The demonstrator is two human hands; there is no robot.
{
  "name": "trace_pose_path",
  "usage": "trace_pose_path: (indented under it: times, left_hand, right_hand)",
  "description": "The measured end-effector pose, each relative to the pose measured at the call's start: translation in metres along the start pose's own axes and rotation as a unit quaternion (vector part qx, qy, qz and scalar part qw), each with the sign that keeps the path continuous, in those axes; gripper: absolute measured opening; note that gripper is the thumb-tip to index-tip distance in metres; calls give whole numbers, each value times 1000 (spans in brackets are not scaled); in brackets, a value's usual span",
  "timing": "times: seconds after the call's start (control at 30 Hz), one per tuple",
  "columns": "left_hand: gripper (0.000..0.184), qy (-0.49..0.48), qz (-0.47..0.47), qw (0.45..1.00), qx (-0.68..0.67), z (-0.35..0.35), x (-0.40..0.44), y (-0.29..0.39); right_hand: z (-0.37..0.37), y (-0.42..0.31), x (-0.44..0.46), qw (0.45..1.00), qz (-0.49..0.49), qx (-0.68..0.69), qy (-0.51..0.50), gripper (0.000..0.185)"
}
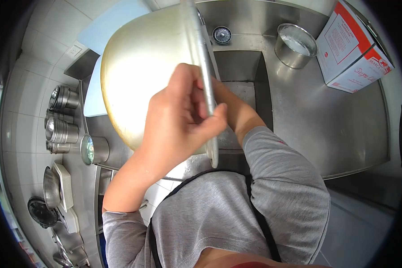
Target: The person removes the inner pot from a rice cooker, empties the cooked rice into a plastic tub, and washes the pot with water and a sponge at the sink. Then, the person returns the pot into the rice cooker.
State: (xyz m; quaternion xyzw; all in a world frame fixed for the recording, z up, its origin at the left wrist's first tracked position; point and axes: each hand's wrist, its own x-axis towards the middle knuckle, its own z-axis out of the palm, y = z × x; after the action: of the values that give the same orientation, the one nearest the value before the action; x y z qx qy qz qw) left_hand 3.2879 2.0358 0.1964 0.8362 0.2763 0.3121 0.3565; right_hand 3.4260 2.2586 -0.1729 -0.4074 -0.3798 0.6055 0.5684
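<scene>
A large, pale metal pot (143, 76) is tipped on its side over the sink edge, its rounded outside facing left and its rolled rim running nearly upright in front of me. My left hand (178, 111) grips this rim, with the thumb on the right side and the fingers bent against the metal. From the right, my right forearm (241, 114) reaches behind the rim toward the pot's mouth. The pot and my left hand hide the right hand, so its fingers do not show.
A steel sink basin (241, 94) lies behind the pot, with a drain strainer (222, 35) at the back. On the right counter stand a steel pot (295, 46) and a carton (350, 49). Stacked steel containers (61, 130) and a round container (94, 149) stand left.
</scene>
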Motion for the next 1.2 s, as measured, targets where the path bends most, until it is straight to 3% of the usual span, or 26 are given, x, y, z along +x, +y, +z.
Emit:
trace_pose_path:
  times: [0.13,0.23,0.47,0.53,0.7,0.73,0.77,0.83,0.93,1.0,1.07,1.2]
  left_hand:
    - [34,-44,21,993,106,15,11,13]
    - [37,-51,84,986,133,28,20,14]
    - [38,-49,78,986,142,34,25,19]
    - [37,-39,10,997,72,23,21,17]
    - [27,114,-99,973,-173,-8,-8,5]
    - [26,138,-102,965,-198,-13,-15,-4]
    - [25,166,-110,958,-204,-16,-25,-13]
    - [24,186,-139,948,-218,-23,-42,-41]
    - [22,200,-216,928,-229,-28,-72,-94]
    - [21,190,-297,909,-224,-22,-91,-120]
    - [23,170,-332,893,-252,-9,-108,-149]
    - [23,153,-352,890,-247,2,-122,-193]
  right_hand:
    - [12,-3,-17,999,38,1,0,47]
    - [20,-16,-33,998,64,-11,7,50]
    - [23,-30,-53,993,96,-68,18,55]
    - [20,-37,-60,988,108,-102,28,57]
    - [-23,-65,-63,932,159,-306,108,62]
    - [-68,-38,-40,928,87,-356,71,54]
    - [-84,-51,-41,939,106,-326,38,51]
    - [-112,-78,-57,856,49,-493,149,48]
    - [-138,-132,-79,739,80,-652,151,50]
    - [-144,-159,-92,731,108,-660,140,49]
    - [-150,-172,-97,706,148,-661,208,49]
    - [-157,-172,-101,693,119,-672,232,51]
